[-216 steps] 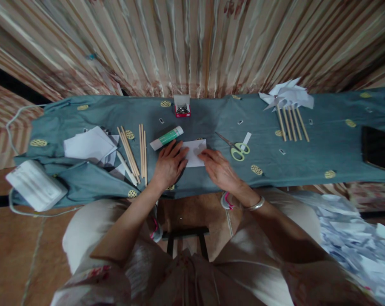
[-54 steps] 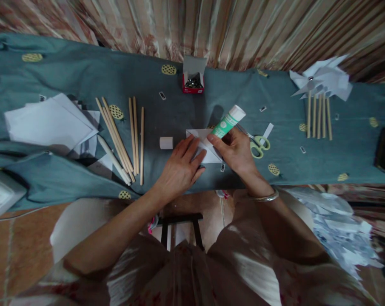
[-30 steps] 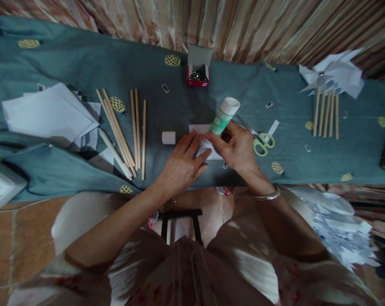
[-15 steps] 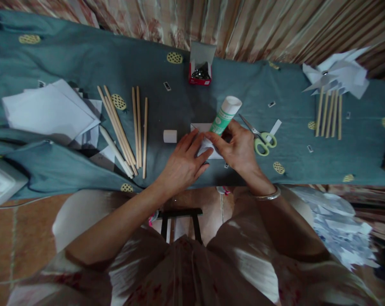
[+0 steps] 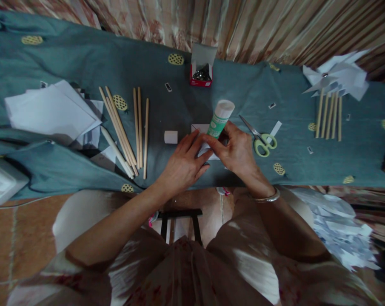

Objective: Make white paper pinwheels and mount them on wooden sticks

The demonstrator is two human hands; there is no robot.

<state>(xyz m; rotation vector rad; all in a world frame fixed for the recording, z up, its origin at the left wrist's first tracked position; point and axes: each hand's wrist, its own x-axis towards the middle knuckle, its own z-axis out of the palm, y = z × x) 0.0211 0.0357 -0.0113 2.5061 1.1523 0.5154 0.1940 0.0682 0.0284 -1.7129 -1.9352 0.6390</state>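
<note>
My right hand [image 5: 238, 151] is closed around a green and white glue stick [image 5: 220, 119], tilted with its lower end down at a white sheet of paper [image 5: 198, 127]. The hand covers the glue tip. Across the left part of that paper lies my left hand [image 5: 187, 159], fingers stretched out and partly spread, pressing on it. Left of this hand a white cap [image 5: 171, 137] rests on its side on the cloth. Scissors with light green handles [image 5: 265, 143] lie just right of my right hand, beside a narrow paper strip [image 5: 276, 128].
Wooden sticks [image 5: 138, 127] lie left of centre, beside a stack of white paper [image 5: 50, 106]. An open red box of small dark metal pieces [image 5: 201, 78] stands at the back. Paper pinwheels [image 5: 342, 74] on sticks lie far right. Paper scraps [image 5: 339, 225] are heaped lower right.
My right hand has shifted the glue stick a little to the left over the paper, and it stands more upright. My left hand stays in place on the paper.
</note>
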